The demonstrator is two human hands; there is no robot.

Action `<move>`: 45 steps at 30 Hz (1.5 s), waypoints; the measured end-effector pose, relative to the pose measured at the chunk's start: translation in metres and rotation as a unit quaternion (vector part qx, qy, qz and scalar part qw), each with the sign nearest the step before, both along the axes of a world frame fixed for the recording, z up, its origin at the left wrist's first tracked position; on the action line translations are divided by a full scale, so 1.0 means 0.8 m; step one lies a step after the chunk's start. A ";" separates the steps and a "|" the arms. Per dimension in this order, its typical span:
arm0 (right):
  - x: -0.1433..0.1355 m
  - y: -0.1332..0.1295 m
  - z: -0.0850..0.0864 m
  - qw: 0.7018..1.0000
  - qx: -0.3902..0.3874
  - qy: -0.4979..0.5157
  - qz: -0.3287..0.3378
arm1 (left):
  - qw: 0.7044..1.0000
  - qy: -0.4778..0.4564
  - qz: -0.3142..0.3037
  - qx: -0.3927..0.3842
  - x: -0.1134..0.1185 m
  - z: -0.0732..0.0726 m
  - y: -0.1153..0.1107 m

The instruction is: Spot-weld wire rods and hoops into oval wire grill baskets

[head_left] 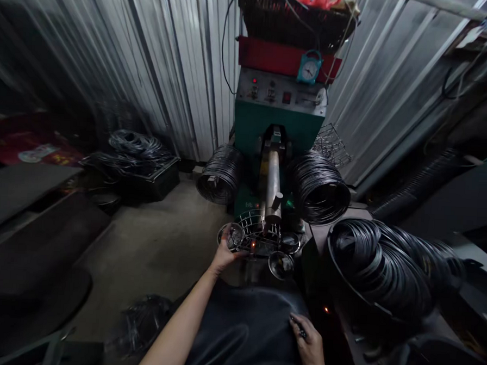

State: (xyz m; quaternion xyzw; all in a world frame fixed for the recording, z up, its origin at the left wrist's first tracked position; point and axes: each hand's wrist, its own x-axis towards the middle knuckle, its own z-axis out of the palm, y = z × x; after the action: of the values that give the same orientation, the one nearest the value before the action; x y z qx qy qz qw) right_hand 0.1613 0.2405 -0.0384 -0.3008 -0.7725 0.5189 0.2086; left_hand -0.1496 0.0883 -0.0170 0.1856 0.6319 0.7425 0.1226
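Observation:
My left hand (223,254) grips the left side of a round-looking wire basket (258,221), beside one of its metal rings. The basket sits under the metal arm (273,184) of a green machine (250,120) that looks like a spot welder. A small orange glow shows on the basket just below the arm's tip. Another ring (281,265) sticks out at the basket's lower right. Over the dark apron (244,329) on my lap, my right hand (309,341) is closed around small dark pieces, too small to name.
Wire-ring bundles hang left (219,176) and right (320,189) of the machine arm. More wire rings (386,261) fill a holder at right. A crate (153,186) with wire stands at left. A teal clock (309,67) hangs on the machine. An orange spark (326,309) glows at lower right.

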 end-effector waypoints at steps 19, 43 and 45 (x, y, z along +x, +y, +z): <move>-0.110 -0.030 0.212 0.952 0.073 -0.080 0.287 | 0.917 0.314 -0.071 -0.235 0.095 0.095 -0.055; -0.129 -0.040 0.199 0.843 0.364 -0.202 0.341 | 0.897 0.287 -0.103 -0.319 0.105 0.133 -0.034; -0.131 -0.038 0.193 0.853 0.364 -0.187 0.325 | 0.900 0.285 -0.106 -0.312 0.102 0.131 -0.032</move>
State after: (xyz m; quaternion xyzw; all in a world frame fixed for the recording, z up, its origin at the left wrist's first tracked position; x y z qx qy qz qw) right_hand 0.0564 0.2101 0.1164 -0.0264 -0.9843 0.1728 -0.0259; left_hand -0.0683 0.0628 0.0875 0.4075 0.8158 0.4050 0.0663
